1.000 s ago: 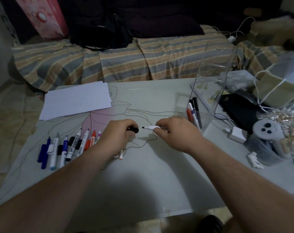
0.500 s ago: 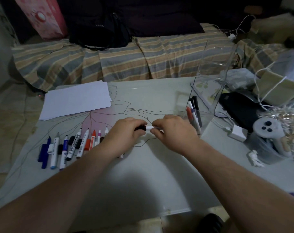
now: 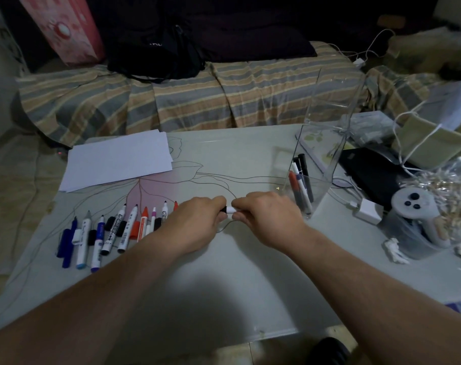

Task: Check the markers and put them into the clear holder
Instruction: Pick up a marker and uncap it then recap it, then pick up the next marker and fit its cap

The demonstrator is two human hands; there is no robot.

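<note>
A white marker [image 3: 231, 209] with a black cap [image 3: 224, 209] lies between my two hands over the middle of the table. My left hand [image 3: 191, 223] grips the cap end; my right hand [image 3: 267, 219] grips the white barrel. The cap sits against the barrel. To the left, a row of several loose markers [image 3: 113, 233] lies on the table, some with their tips bare and caps beside them. The clear holder [image 3: 318, 164] stands just right of my right hand, with several markers [image 3: 301, 185] leaning inside it.
White paper sheets [image 3: 116, 159] lie at the table's far left. A black case [image 3: 369, 175], a white charger [image 3: 367, 210], cables and a white controller [image 3: 413, 204] in a clear tub crowd the right side. A striped bed runs behind the table [image 3: 224, 285].
My hands came together: the black cap in my left hand met the bare tip of the marker in my right hand and now covers it.
</note>
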